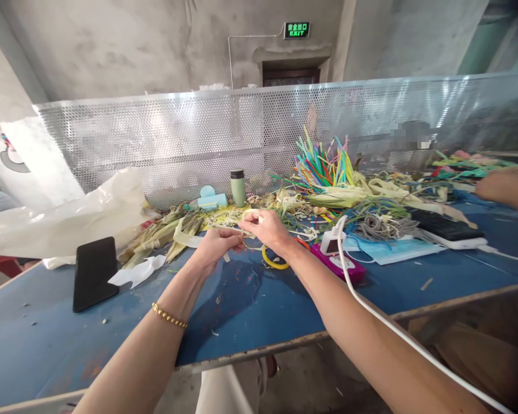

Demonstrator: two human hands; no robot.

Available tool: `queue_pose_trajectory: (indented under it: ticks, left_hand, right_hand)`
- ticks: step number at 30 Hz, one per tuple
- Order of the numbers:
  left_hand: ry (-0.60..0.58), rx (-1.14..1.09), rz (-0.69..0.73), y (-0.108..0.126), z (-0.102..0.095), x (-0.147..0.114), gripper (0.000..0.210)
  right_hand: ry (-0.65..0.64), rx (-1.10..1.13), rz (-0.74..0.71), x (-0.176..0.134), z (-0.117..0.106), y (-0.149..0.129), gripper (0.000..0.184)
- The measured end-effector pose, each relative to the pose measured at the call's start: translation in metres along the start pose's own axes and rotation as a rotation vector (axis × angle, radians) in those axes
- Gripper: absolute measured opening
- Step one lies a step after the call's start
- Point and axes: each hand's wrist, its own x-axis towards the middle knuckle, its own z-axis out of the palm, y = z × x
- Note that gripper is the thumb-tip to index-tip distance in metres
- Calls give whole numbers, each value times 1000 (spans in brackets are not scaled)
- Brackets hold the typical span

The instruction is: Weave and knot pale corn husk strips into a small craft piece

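My left hand (219, 247) is closed in a pinch on a pale strip that looks like corn husk (186, 237); the strip's broad end sticks out to the left of the fingers. Just beside it, my right hand (268, 231) also pinches pale husk material, its fingertips nearly meeting those of the left. The fingers hide how the strip runs between them. Below the right wrist, a yellow loop (274, 264) with an orange part looks like scissor handles. Dried corn husks (157, 236) lie left of my hands.
A black phone (95, 273), a white scrap (138, 271), a green cup (237, 188) and a magenta device (341, 265) lie around. A white cable (371, 307) crosses my right forearm. Behind stand colourful pipe cleaners (323, 164) and a perforated metal screen (190, 144). Another person's hand (503, 187) reaches in at right.
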Motion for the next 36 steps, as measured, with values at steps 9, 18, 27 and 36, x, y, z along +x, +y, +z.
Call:
queue_pose_trajectory:
  ticks: [9, 18, 27, 36]
  left_hand:
    - [79, -54, 26, -4, 0, 3, 16]
    - [65, -89, 31, -9, 3, 5, 8]
    - [99, 92, 92, -11, 4, 5, 11]
    - [103, 175, 109, -9, 6, 3, 10]
  right_hand:
    - [-74, -15, 24, 0, 1, -1, 15]
    - [-50, -108, -41, -4, 1, -10, 25]
    - [-29, -153, -23, -5, 4, -10, 25]
    - [-17, -143, 5, -5, 5, -7, 26]
